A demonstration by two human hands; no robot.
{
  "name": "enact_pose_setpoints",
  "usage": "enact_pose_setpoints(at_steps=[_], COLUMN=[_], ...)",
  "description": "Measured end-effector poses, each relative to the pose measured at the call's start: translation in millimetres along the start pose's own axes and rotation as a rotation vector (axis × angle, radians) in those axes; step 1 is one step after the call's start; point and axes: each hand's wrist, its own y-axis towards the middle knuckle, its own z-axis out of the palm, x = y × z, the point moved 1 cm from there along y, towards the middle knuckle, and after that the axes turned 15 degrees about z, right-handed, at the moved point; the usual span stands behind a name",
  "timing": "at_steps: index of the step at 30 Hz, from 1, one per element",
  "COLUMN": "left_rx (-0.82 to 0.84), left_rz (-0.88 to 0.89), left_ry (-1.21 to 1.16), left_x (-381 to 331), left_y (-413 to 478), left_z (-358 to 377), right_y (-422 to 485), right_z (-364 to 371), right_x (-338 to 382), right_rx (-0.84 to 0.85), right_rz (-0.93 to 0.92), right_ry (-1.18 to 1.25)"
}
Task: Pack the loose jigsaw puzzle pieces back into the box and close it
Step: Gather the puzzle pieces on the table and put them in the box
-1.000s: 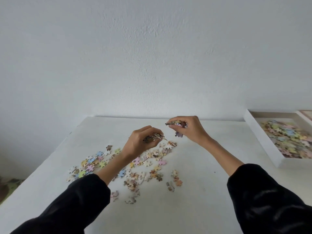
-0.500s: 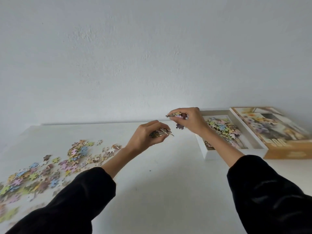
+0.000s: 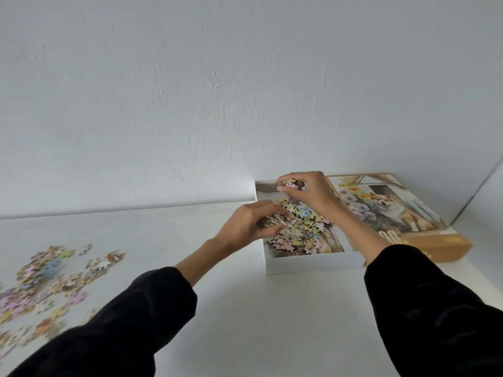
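Both hands hover over the open box. The left hand and right hand each have fingers curled round a stack of puzzle pieces. Loose pieces lie on the counter

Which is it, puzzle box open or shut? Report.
Open. The white box tray shows puzzle pieces inside; its printed lid lies beside it.

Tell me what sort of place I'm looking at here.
Likely a room at home, though nothing confirms it: a plain white table against a bare white wall, loose jigsaw pieces scattered on it, and an open puzzle box with its picture lid lying beside it.
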Motion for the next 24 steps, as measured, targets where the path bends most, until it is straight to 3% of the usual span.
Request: enact_pose_setpoints(at_steps=[10,16,24], left_rx=[0.107,0.323,0.342], left_rz=[0.008,0.017,0.023], left_ry=[0.014,0.097,0.092], left_x=[28,38,35], left_y=[35,34,33], left_z=[57,67,66], right_y=[36,40,37], right_z=[-3,2,-1], right_x=[-63,-84,-80], right_rx=[0.059,0.122,0.118], right_rz=[0.128,0.19,0.185], right_ry=[-0.07,-0.182,-0.085])
